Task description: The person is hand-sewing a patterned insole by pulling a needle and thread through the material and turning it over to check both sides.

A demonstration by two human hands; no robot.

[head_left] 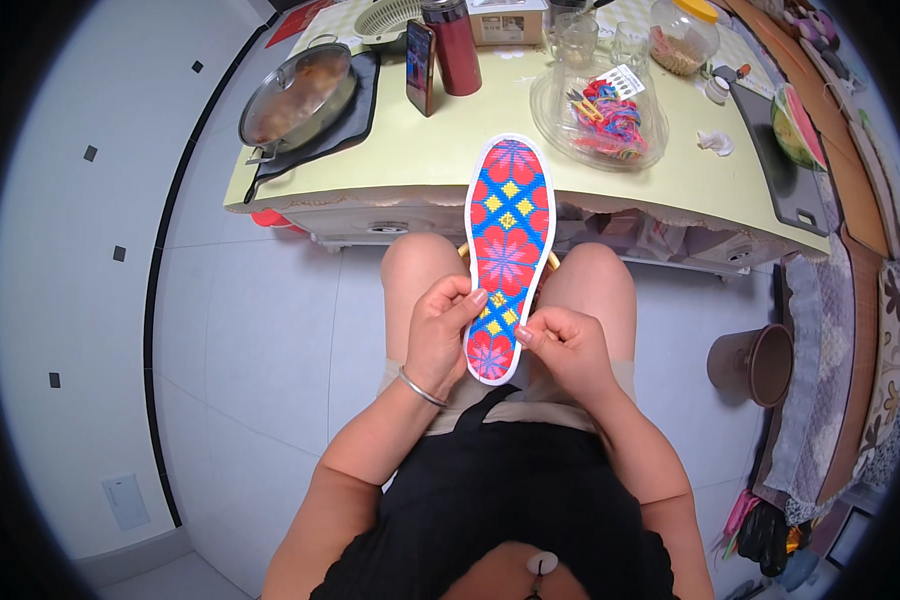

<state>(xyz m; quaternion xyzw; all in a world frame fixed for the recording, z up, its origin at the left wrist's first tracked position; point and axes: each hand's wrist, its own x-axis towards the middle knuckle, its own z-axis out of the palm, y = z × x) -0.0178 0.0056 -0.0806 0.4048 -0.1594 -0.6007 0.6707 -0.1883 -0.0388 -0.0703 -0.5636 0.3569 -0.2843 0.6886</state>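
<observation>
An embroidered insole stands out in front of my lap, toe end toward the table. Its face carries red flowers, blue bands and yellow diamonds inside a white rim. My left hand is closed on its left edge, the thumb lying over the pattern near the heel. On the opposite edge, my right hand pinches the rim with thumb and curled fingers. Whether that hand also holds a needle or thread is too small to see. A clear plastic tray on the table contains colourful thread bundles and small yellow-handled scissors.
Across the front is a pale yellow table. On it are a lidded pan, a propped phone, a red thermos, a yellow-lidded jar and a cut watermelon. A brown bin sits on the floor at right.
</observation>
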